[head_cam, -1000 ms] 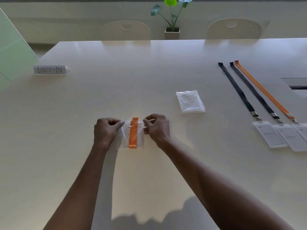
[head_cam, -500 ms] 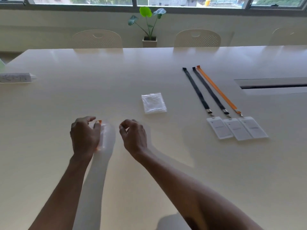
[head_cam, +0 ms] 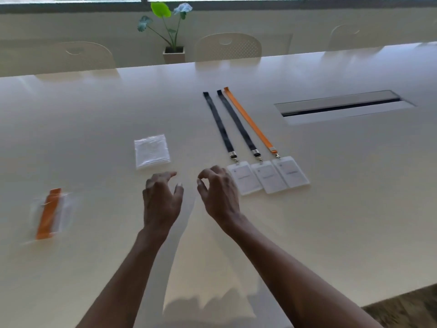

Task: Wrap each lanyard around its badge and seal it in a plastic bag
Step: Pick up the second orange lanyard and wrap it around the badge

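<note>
Both hands hover empty over the pale table (head_cam: pixel 331 209), side by side and apart, with nothing between them. Left hand (head_cam: pixel 162 200): palm down, fingers spread and loosely curled, holding nothing. Right hand (head_cam: pixel 218 192): also free, fingers curled with thumb and forefinger nearly meeting, gripping nothing; its knuckles sit just beside the nearest badge. Far to the left, well apart from both hands, lies the bagged badge (head_cam: pixel 50 213): a clear plastic bag, blurred, with an orange lanyard strip showing through it lengthwise; whether the seal is closed cannot be told. Just beyond the left hand rests a stack of clear plastic bags (head_cam: pixel 151 151), flat on the table. To the right of the hands three lanyards lie stretched out roughly parallel, running away from the viewer: a dark lanyard (head_cam: pixel 218 125), a second dark lanyard (head_cam: pixel 237 123) and an orange lanyard (head_cam: pixel 249 120), the last two nearly touching at their far ends. Each ends in a metal clip on a white badge: left badge (head_cam: pixel 244 177), middle badge (head_cam: pixel 269 177), right badge (head_cam: pixel 290 171), the three packed edge to edge in a row, slightly tilted. A recessed cable slot (head_cam: pixel 340 106) is set in the tabletop further right. Beyond the far edge: chairs (head_cam: pixel 228 47) and a potted plant (head_cam: pixel 172 31) below a window.
</note>
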The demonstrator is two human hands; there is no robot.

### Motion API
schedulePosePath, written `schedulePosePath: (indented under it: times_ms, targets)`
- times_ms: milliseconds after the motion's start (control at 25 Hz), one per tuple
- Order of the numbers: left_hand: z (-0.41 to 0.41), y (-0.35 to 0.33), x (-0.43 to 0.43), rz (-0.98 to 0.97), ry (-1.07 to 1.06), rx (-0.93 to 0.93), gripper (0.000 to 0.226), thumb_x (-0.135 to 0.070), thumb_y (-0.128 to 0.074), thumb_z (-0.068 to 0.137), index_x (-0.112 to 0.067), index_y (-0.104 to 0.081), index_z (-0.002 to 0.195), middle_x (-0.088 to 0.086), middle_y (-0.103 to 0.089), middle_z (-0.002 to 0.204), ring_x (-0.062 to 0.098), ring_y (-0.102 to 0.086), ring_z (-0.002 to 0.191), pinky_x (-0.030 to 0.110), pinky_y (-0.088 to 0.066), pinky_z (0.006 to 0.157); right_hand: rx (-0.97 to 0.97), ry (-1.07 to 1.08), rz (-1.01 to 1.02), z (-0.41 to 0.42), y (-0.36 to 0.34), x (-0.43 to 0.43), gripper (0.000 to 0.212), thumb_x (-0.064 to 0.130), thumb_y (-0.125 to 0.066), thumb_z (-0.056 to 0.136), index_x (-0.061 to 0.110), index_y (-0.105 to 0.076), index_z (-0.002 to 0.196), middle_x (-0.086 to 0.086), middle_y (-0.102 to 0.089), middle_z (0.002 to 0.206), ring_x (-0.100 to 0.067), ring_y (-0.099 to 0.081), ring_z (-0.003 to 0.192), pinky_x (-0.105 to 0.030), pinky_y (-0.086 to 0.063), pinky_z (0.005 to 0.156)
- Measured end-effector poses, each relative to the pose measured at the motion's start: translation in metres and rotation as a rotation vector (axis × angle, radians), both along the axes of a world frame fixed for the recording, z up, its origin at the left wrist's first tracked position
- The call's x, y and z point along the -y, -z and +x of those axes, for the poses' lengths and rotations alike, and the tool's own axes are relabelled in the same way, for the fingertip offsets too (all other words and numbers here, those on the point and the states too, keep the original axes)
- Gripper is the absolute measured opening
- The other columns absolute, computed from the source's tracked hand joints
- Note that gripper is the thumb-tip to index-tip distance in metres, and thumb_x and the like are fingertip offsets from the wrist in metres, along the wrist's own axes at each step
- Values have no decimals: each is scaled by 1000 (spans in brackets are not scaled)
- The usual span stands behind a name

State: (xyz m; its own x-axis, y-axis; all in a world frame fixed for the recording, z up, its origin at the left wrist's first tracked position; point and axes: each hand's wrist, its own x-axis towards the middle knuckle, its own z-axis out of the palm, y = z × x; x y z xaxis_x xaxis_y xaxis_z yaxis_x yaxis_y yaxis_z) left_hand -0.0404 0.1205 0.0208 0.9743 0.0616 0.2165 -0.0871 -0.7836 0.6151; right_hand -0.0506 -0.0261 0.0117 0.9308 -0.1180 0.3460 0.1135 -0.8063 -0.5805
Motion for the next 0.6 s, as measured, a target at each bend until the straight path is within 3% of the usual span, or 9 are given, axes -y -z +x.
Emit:
schedulePosePath:
  times_ms: [320, 600]
  targets:
    - [-7, 19, 147, 41, 214, -3, 48, -21, -68, 97, -12, -60, 143, 10, -61, 144, 28, -52, 136, 43, -41, 114, -6, 274, -76, -17, 7, 156, 17, 19, -71, 93, 15, -72, 110, -6, -67, 114, -26, -62, 107, -41, -53, 93]
    - [-5, 29, 211, 88, 360, 27, 41, -26, -65, 101, -15, -63, 140, 10, -58, 149, 27, -48, 142, 41, -33, 121, -194, 354, -103, -18, 12, 210, 49, 36, -71, 94, 13, -59, 136, -11, -58, 131, -29, -55, 122, -38, -46, 104]
